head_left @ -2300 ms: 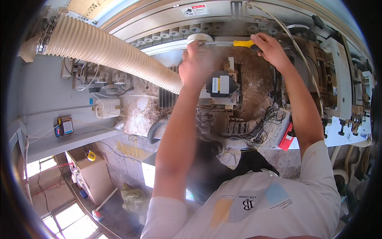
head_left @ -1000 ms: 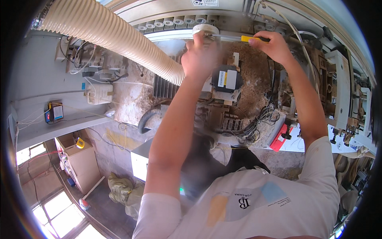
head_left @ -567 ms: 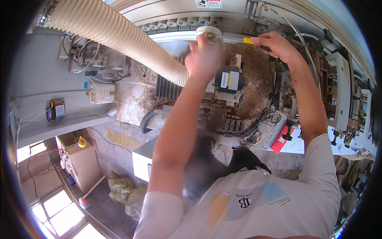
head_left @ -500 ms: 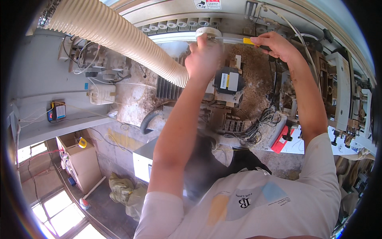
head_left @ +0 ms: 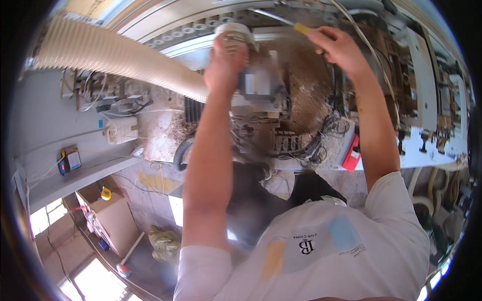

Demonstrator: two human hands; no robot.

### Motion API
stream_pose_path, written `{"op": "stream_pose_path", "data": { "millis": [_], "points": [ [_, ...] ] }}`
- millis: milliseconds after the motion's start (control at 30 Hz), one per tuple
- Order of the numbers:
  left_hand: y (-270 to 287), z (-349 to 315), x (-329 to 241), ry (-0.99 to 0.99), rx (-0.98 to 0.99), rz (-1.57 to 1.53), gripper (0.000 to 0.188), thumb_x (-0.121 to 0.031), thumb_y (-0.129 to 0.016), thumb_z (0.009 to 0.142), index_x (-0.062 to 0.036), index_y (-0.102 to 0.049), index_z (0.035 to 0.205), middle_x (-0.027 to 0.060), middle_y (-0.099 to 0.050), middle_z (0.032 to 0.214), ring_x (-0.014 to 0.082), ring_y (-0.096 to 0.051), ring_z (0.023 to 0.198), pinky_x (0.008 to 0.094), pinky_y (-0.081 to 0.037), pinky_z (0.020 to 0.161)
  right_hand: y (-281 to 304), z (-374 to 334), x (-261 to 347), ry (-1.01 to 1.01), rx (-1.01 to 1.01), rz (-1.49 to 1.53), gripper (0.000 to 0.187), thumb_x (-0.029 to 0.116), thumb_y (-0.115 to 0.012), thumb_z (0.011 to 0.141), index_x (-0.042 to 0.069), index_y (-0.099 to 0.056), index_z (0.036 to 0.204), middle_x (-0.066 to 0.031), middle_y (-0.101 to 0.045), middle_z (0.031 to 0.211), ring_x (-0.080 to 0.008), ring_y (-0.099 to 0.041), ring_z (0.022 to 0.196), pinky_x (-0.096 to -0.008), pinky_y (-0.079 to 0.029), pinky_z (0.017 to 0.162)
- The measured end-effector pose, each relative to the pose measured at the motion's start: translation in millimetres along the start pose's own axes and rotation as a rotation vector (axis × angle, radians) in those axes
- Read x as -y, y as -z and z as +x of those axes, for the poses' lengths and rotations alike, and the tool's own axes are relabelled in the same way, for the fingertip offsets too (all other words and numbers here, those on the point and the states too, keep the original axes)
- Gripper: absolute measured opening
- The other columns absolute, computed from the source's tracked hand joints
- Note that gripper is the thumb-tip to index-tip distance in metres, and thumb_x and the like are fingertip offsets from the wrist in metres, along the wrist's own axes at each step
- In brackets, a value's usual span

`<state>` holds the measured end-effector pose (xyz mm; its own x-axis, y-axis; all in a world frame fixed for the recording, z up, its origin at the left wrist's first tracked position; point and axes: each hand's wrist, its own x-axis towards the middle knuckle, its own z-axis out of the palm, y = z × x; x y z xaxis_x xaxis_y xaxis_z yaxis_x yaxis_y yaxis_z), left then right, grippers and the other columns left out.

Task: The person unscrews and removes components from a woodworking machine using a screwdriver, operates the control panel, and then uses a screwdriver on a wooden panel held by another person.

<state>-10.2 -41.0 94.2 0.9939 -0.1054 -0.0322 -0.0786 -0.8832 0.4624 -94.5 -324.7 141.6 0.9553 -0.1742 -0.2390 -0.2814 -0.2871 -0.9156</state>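
Observation:
My left hand (head_left: 224, 64), blurred by motion, is closed around a white round collar (head_left: 234, 28) with a ribbed, clear-looking section under it. Farther right, my right hand (head_left: 341, 49) grips a screwdriver by its yellow and dark handle (head_left: 302, 28). The screwdriver's long metal shaft (head_left: 271, 16) points away to the left, toward the machine's back rail, and its tip touches nothing that I can make out. Just below the left hand sits a dark motor block (head_left: 257, 85) with a pale label.
A thick beige ribbed hose (head_left: 120, 60) slants in from the left. A row of rollers (head_left: 188, 30) lines the far rail. Dusty machine parts and tangled black cables (head_left: 321, 138) lie before me. A red tool or box (head_left: 352, 155) rests near the right front edge.
The left hand has shifted left with the white collar. The screwdriver has swung so its metal shaft now shows. The whole view has also shifted a little.

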Motion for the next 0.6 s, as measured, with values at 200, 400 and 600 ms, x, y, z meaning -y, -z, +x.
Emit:
{"op": "stream_pose_path", "data": {
  "millis": [200, 400, 600],
  "points": [
    [-6, 3, 24, -0.021, 0.099, -0.816, 0.069, -0.058, -0.045, 0.102, -0.0174, -0.027, 0.155, 0.0213, -0.056, 0.139, 0.0319, -0.059, 0.125, 0.0444, -0.049, 0.100, -17, -136, -73, -0.117, 0.267, 0.449, 0.030, 0.030, -0.062, 0.102, 0.006, -0.056, 0.117, -0.0006, -0.064, 0.088, -0.0066, -0.060, 0.073, -0.0236, -0.051, 0.070],
    [39, -48, 26, -0.117, 0.047, -0.766, 0.056, -0.038, -0.047, 0.106, -0.0110, -0.032, 0.152, 0.0203, -0.044, 0.148, 0.0317, -0.047, 0.135, 0.0436, -0.044, 0.108, -20, -260, -210, -0.464, 0.368, 0.255, 0.031, 0.029, -0.067, 0.096, 0.004, -0.056, 0.111, -0.0026, -0.061, 0.084, -0.0112, -0.061, 0.071, -0.0281, -0.050, 0.066],
    [68, -96, 13, 0.025, -0.273, -0.468, 0.059, -0.020, -0.059, 0.101, 0.0024, -0.035, 0.149, 0.0178, -0.059, 0.137, 0.0264, -0.057, 0.124, 0.0399, -0.045, 0.103, -13, -349, -439, -0.830, 0.054, -0.143, 0.046, 0.047, -0.070, 0.090, 0.003, -0.065, 0.101, -0.0068, -0.066, 0.075, -0.0164, -0.065, 0.069, -0.0356, -0.051, 0.064]
  ]
}}
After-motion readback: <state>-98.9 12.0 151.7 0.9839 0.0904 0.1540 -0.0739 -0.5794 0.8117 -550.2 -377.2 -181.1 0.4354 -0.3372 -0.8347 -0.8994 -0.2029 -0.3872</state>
